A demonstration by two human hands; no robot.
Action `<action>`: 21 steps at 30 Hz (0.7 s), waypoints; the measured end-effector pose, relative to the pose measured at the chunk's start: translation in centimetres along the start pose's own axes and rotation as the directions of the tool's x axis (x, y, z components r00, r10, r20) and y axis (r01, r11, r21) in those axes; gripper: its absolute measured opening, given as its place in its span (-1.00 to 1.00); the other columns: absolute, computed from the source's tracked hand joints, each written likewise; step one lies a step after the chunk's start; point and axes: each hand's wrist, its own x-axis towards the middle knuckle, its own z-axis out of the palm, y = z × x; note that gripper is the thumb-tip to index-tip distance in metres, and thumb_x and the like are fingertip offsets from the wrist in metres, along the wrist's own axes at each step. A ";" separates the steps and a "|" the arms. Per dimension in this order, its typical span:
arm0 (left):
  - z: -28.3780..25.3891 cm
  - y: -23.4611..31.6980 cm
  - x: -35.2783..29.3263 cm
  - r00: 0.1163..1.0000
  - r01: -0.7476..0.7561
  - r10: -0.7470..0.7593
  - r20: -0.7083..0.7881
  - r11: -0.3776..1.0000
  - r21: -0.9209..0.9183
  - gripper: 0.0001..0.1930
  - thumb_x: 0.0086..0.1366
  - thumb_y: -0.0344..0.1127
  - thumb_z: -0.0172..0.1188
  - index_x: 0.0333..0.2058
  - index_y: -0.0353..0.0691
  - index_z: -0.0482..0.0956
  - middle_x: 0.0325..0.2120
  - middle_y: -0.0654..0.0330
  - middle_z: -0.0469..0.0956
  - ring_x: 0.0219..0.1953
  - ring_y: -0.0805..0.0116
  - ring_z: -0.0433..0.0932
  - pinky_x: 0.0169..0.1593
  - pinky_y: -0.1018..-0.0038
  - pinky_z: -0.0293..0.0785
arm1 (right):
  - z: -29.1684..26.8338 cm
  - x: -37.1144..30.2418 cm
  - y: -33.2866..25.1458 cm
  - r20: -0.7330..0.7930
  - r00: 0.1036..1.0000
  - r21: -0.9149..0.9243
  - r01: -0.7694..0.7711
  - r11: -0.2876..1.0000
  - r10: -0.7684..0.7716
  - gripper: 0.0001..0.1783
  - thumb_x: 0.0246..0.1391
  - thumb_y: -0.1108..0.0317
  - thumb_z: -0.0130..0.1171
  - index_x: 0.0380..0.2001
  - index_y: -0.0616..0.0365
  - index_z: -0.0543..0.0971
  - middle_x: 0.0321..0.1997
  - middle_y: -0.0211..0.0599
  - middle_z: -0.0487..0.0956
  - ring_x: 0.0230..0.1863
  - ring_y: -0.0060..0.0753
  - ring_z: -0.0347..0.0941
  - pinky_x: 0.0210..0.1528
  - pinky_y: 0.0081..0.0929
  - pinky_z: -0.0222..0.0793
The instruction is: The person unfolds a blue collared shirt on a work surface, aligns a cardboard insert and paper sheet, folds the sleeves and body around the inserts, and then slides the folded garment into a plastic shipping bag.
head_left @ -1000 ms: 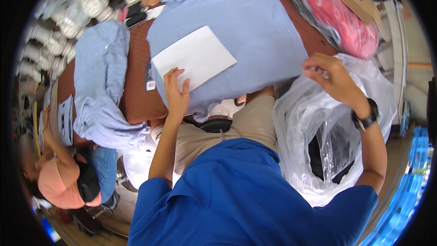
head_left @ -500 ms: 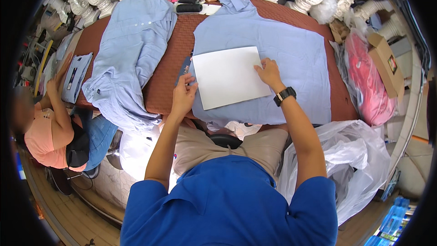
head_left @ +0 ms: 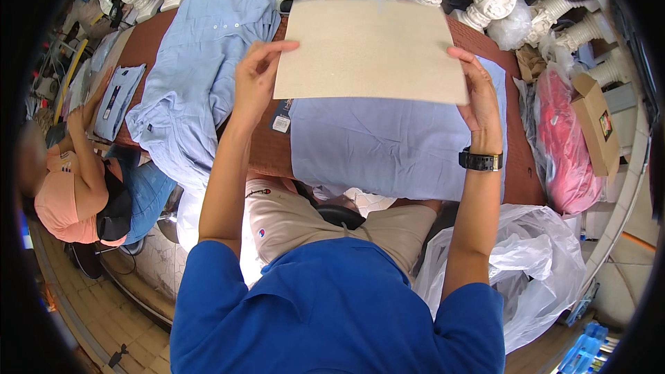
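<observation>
Both my hands hold up a sheet of cardboard [head_left: 370, 48] with a plain greyish-beige face. My left hand [head_left: 258, 73] pinches its left edge, and my right hand [head_left: 481, 90] grips the right edge with the fingers behind or along it. Below the raised sheet a light blue shirt [head_left: 388, 152] lies spread on the brown table cover [head_left: 258, 145]; its upper part is mostly hidden by the cardboard. A dark blue tag [head_left: 282, 118] with a white label rests at the shirt's left edge.
Another light blue shirt [head_left: 208, 62] hangs over the near table edge at left. A folded shirt [head_left: 118, 102] lies farther left, by a seated person [head_left: 76, 194]. On the right are a plastic-wrapped red bundle [head_left: 564, 138], a cardboard box [head_left: 596, 121] and a clear plastic bag [head_left: 519, 270].
The cardboard has been lifted off the shirt and now shows its beige face instead of white. Both hands have moved up and farther apart, one at each side edge.
</observation>
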 end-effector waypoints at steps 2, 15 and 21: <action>0.6 -0.5 0.9 0.991 0.086 -0.064 0.120 0.979 -0.186 -0.70 0.39 -0.52 0.03 0.01 -0.21 0.65 -0.23 0.33 0.57 -0.09 0.54 0.54 0.02 0.59 0.43 | -0.4 0.1 1.0 -0.045 0.998 0.107 -0.044 0.993 0.049 -0.71 0.25 0.44 0.11 -0.01 0.30 0.61 -0.12 -0.27 0.67 -0.22 -0.57 0.55 -0.04 -0.61 0.48; 3.1 -11.4 0.1 0.954 0.103 -0.217 0.204 0.883 0.457 -0.56 0.17 -0.59 0.16 0.05 -0.20 0.61 -0.10 0.03 0.55 -0.27 0.26 0.59 -0.10 0.37 0.52 | -5.3 -1.4 18.4 -0.188 0.957 -0.840 -0.040 0.541 -0.222 -0.54 0.00 0.45 0.36 0.04 0.13 0.64 -0.15 -0.23 0.57 -0.46 -0.57 0.41 -0.33 -0.55 0.44; 2.5 -11.8 0.4 0.957 0.109 -0.231 0.178 0.849 0.517 -0.58 0.11 -0.60 0.22 -0.02 -0.20 0.65 -0.09 0.00 0.53 -0.14 0.13 0.59 0.00 0.31 0.50 | -3.8 -1.6 18.5 -0.137 0.971 -0.879 -0.028 0.476 -0.196 -0.53 -0.05 0.44 0.37 0.02 0.13 0.64 -0.12 -0.14 0.47 -0.32 -0.33 0.41 -0.21 -0.42 0.43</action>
